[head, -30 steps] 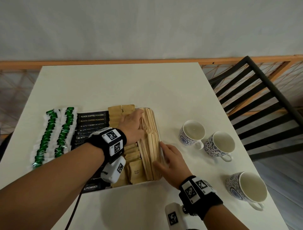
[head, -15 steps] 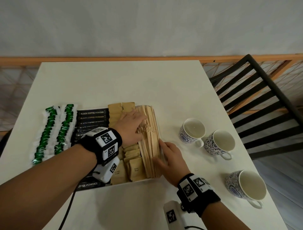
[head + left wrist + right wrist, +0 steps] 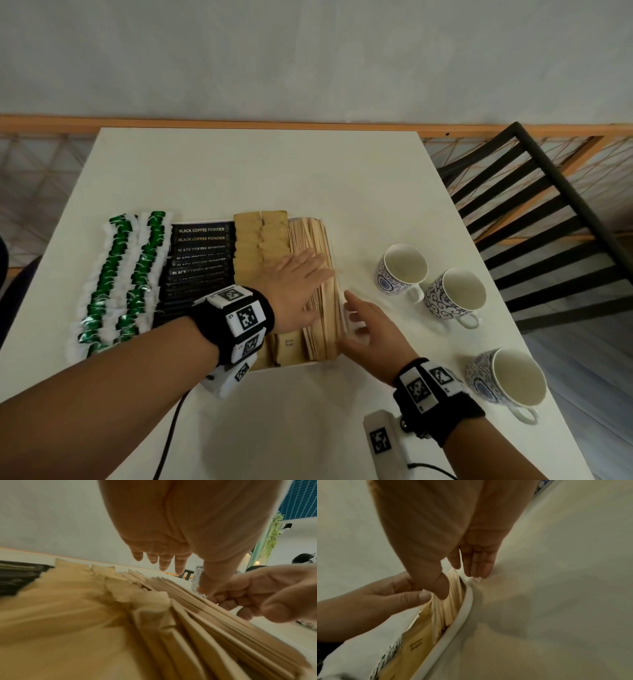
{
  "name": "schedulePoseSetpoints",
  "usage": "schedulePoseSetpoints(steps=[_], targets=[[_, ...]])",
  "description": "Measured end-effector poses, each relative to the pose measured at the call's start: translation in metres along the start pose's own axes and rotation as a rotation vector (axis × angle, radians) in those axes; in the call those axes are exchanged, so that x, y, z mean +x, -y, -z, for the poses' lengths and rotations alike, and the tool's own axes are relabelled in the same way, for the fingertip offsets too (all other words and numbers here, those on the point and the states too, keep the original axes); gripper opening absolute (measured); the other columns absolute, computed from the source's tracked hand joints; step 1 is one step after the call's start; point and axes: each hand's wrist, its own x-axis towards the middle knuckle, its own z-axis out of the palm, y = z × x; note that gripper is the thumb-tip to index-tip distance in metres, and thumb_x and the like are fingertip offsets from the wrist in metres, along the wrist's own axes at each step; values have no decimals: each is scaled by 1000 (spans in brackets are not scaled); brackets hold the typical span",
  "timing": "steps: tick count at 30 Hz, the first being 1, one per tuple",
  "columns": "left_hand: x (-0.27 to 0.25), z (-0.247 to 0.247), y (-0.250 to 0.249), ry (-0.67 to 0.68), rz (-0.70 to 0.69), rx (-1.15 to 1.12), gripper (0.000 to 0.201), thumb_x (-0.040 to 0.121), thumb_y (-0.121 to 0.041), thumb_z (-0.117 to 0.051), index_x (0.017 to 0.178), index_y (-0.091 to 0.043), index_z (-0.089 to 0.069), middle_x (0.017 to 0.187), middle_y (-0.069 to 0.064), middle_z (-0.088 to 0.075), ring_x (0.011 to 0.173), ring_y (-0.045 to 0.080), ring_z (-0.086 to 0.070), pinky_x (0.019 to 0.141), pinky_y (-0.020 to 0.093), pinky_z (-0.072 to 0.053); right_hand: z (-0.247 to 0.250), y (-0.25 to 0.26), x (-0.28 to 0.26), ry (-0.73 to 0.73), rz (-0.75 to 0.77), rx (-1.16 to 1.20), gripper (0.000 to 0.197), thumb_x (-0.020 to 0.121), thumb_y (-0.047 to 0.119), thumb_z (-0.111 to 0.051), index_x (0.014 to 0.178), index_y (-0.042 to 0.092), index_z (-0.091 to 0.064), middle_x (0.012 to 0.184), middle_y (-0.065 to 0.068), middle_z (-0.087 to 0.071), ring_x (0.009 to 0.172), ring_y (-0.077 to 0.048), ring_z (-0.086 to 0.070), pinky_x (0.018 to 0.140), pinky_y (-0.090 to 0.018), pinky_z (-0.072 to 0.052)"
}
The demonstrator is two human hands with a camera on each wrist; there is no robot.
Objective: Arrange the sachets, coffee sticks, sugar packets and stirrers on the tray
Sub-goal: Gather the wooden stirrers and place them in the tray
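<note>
Right now your right hand [image 3: 368, 329] is the nearest thing to you, its fingers straight and loosely together, resting against the outer right rim of the tray [image 3: 453, 623] and holding nothing. Just beyond it, your left hand [image 3: 301, 284] lies flat with fingers spread and straight over the stirrers [image 3: 323, 308], pressing rather than pinching; the left wrist view shows the palm hovering close above them, so how firm the contact is I cannot tell. The stirrers sit inside the tray along its right edge, their long axis running away from you, roughly parallel to that rim, so they lie between your two hands. That is what the next nudge turns on, I judge: squeeze sideways, across their length, to square the bundle. Left of them stand the sugar packets [image 3: 260, 240], then the coffee sticks [image 3: 202, 253], and the green sachets [image 3: 130, 274] furthest left. Three cups [image 3: 404, 270] stand apart on the table [image 3: 274, 171] to your right.
</note>
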Motion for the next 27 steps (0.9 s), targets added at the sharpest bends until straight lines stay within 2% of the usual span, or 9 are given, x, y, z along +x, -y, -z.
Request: schedulePoseSetpoints(steps=[3,6,8,10,13,17,19,23,27], targets=[[8,-1,-11,5,-84,40,62,101,-35,-32,152,-29,2,160,0,16,145,17,20,115,36,13,6,-10,-11,36,-38,-26,100,64,38,-84,146,32,-26,127,13,-45,108,-1,-47,97,-21,-43],[15,-7,-19,47,-152,136,61,101,-36,-27,152,-29,6,159,1,18,145,17,22,118,40,13,4,-11,-17,64,-16,-81,112,58,44,-86,148,29,-21,132,10,-41,115,-4,-42,101,-20,-37],[17,-12,-21,71,-168,181,62,102,-38,-26,152,-28,8,158,1,20,144,17,23,114,37,17,-1,-10,-16,47,21,-139,112,59,47,-85,148,23,-21,137,5,-38,123,-9,-37,107,-23,-33],[20,-16,-21,84,-165,202,63,101,-39,-26,152,-27,10,158,0,22,144,17,23,111,35,19,-4,-9,-13,16,27,-186,106,63,48,-82,147,19,-24,135,4,-39,124,-12,-36,107,-22,-30],[24,-19,-19,65,-124,201,63,101,-42,-25,152,-26,8,159,0,20,145,17,22,112,35,18,-4,-7,-7,-15,34,-168,95,68,43,-80,145,21,-29,128,2,-44,116,-14,-42,104,-31,-37],[26,-17,-19,66,-98,199,61,101,-43,-24,154,-23,1,159,1,18,145,16,21,114,36,17,-2,-3,-3,-25,23,-99,88,68,43,-80,141,26,-34,116,10,-43,104,-9,-44,98,-29,-42],[25,-17,-19,68,-90,195,61,101,-43,-23,154,-23,1,159,1,18,145,16,21,115,36,16,-2,-1,-3,-30,23,-99,93,64,48,-81,141,27,-33,116,11,-43,103,-6,-43,98,-28,-42],[25,-18,-18,53,-71,174,60,102,-43,-22,153,-21,0,160,1,16,145,16,20,114,35,17,-8,5,-4,-14,27,-207,118,51,65,-78,146,24,-22,133,6,-41,119,-11,-39,105,-27,-36],[23,-16,-17,48,-55,159,60,102,-42,-21,153,-20,0,160,1,14,146,15,18,113,35,19,-16,6,1,-90,30,-264,113,55,66,-76,145,24,-23,133,4,-43,118,-14,-41,102,-26,-37]])
